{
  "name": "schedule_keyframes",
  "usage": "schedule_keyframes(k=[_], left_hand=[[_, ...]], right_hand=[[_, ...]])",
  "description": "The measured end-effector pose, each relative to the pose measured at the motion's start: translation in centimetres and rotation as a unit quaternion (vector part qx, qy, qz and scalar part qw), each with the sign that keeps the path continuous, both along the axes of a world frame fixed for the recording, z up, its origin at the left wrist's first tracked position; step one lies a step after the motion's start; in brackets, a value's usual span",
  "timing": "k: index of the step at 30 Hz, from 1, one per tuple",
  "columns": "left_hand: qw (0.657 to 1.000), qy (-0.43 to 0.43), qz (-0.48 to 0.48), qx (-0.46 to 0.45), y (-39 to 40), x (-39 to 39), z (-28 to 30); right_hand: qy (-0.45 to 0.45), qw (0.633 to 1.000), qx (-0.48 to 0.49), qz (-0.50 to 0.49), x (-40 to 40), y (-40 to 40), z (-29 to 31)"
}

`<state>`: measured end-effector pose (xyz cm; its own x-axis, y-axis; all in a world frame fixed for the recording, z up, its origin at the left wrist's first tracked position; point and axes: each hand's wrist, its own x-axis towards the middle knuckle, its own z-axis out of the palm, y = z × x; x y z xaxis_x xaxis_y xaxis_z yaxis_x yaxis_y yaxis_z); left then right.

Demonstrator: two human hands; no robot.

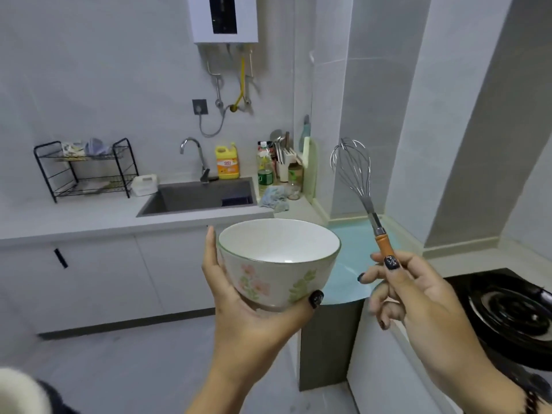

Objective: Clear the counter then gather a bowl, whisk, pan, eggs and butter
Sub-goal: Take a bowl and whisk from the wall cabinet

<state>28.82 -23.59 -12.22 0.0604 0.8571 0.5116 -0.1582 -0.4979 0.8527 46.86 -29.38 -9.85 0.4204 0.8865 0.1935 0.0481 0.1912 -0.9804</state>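
- While both hands are full, the left hand (239, 297) cups the bowl (279, 261) from below, thumb on its near wall and fingers up the far side; the bowl is upright, empty, held in the air.
- The right hand (418, 297) pinches the whisk (363, 192) by its orange handle between thumb and forefinger, wires up and tilted left, the other fingers loose.
- That light pinch is the weak point: a knock on the wires could likely twist the whisk free.
- Just beyond, the pale blue counter (355, 249) corner looks the likely set-down spot; landing the bowl near its edge could tip it off.
- To the right sits the stove burner (513, 315).
- Farther off are the sink (197, 198), a yellow detergent bottle (227, 162) and a crumpled cloth (274, 197); pan, eggs and butter are not in sight.
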Motion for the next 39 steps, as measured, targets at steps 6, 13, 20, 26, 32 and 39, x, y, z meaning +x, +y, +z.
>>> schedule_keyframes(k=[6,13,20,26,32,39], left_hand=[[0.999,0.014,0.041,-0.021,7.8,-0.2,-1.2],[0.995,0.032,0.083,-0.043,18.3,0.0,-1.3],[0.984,0.054,0.164,-0.052,25.3,-3.0,-2.4],[0.969,0.073,0.220,-0.086,29.8,-9.4,-3.3],[0.958,0.085,0.249,-0.114,36.0,-17.6,-4.0],[0.957,0.060,0.261,-0.112,44.6,-29.3,-3.9]], right_hand=[[0.058,0.995,-0.042,0.076,-0.3,10.1,-1.0],[0.121,0.979,-0.059,0.154,-0.8,22.4,-1.5],[0.138,0.962,-0.055,0.229,-3.6,31.1,-1.9],[0.130,0.948,-0.075,0.281,-9.6,37.5,-2.8],[0.113,0.940,-0.102,0.304,-17.7,44.7,-3.6],[0.118,0.944,-0.090,0.296,-30.0,53.9,-3.5]])
